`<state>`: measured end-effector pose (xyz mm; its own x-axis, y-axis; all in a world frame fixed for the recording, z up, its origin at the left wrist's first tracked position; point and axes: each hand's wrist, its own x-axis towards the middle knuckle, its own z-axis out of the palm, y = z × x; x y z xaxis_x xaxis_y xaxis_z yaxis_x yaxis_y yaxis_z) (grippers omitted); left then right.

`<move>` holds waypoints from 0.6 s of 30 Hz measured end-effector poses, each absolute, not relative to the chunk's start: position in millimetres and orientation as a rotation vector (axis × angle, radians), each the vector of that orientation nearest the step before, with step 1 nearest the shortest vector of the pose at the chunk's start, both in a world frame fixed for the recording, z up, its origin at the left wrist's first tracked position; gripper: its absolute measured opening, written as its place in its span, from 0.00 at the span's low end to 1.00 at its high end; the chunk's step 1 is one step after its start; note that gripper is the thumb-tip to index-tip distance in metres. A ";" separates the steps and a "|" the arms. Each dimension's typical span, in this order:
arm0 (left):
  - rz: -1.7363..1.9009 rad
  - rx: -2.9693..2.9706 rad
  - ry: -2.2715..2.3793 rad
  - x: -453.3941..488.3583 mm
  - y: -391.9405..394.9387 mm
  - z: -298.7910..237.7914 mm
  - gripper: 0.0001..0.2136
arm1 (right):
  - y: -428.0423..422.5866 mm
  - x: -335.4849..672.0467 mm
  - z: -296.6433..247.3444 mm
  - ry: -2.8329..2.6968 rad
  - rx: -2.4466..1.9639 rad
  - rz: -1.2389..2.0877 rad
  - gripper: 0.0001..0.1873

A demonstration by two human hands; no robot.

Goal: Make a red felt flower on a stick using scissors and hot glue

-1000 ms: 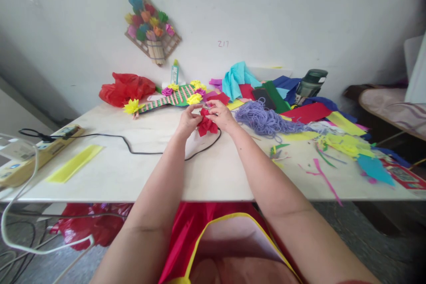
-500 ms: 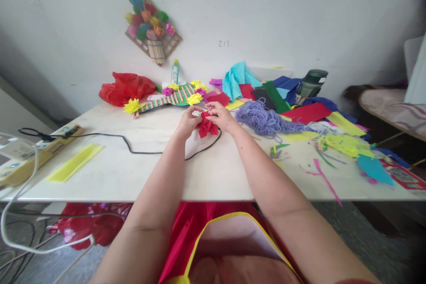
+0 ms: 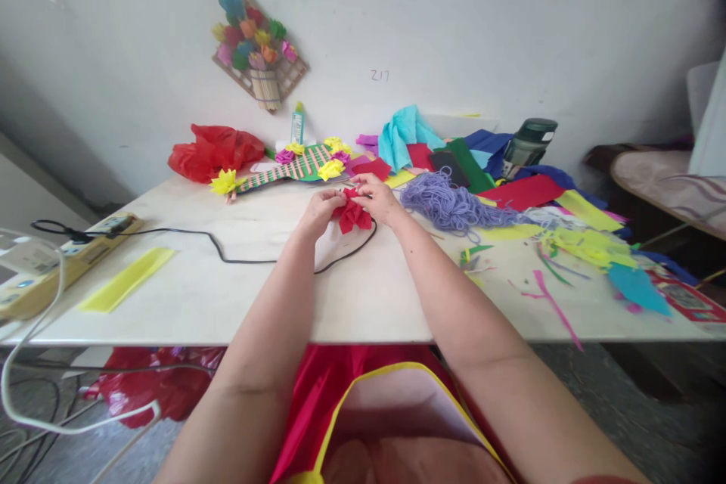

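Note:
Between my two hands is a red paper flower [image 3: 352, 216] with pointed petals, just above the white table [image 3: 368, 310]. My left hand [image 3: 324, 209] pinches its left edge, fingers closed. With thumb and bent fingers, my right hand [image 3: 375, 198] grips the upper right side of the flower; the fingertips partly hide its centre. A black cord [image 3: 345, 255] curves close below the flower. Behind my hands lies a green guitar-shaped piece [image 3: 289, 171] with pink strips, trimmed with yellow flowers [image 3: 331, 169] and purple ones.
Purple yarn [image 3: 454, 200] lies right of my hands, with coloured paper sheets and scraps around it. A dark green bottle [image 3: 532, 142] and a glue bottle [image 3: 298, 123] stand at the back. A power strip [image 3: 68, 261], red crepe paper [image 3: 212, 153] and a yellow strip [image 3: 128, 279] are on the left.
The fingers of my left hand have drawn in and down against the flower's left edge. My right hand is almost unmoved, and the flower has shifted only slightly.

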<state>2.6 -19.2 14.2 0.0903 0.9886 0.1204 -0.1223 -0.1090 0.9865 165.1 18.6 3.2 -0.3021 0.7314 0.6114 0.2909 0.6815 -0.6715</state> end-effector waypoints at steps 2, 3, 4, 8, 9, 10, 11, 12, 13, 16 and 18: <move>1.276 1.216 0.995 2.2 -18.9 13.6 0.09 | 19.0 164.9 3.3 -1.881 -0.800 0.547 0.12; 1.277 1.206 0.993 2.1 -18.8 13.3 0.10 | 19.1 164.8 3.2 -1.878 -0.802 0.548 0.12; 1.278 1.201 0.990 2.0 -18.7 13.1 0.11 | 19.2 164.5 3.0 -1.872 -0.807 0.550 0.12; 1.279 1.209 0.993 2.0 -18.2 12.2 0.13 | 20.4 163.0 1.2 -1.850 -0.826 0.549 0.11; 1.283 1.209 1.000 2.0 -18.0 11.9 0.13 | 21.0 162.6 0.7 -1.851 -0.832 0.546 0.11; 1.290 1.204 1.007 2.1 -17.7 11.7 0.12 | 21.6 162.2 0.2 -1.852 -0.839 0.542 0.11; 1.298 1.199 1.013 2.2 -17.5 11.5 0.12 | 22.1 161.9 -0.3 -1.856 -0.846 0.538 0.11; 1.306 1.192 1.018 2.3 -17.4 11.4 0.11 | 22.5 161.6 -0.7 -1.859 -0.851 0.534 0.11; 1.315 1.186 1.020 2.3 -17.3 11.3 0.11 | 22.8 161.3 -0.9 -1.860 -0.855 0.530 0.11; 1.335 1.177 1.019 2.0 -17.5 11.2 0.10 | 22.9 160.9 -1.2 -1.859 -0.860 0.519 0.11; 1.336 1.179 1.012 1.1 -17.3 10.7 0.10 | 22.9 160.6 -1.4 -1.859 -0.865 0.514 0.11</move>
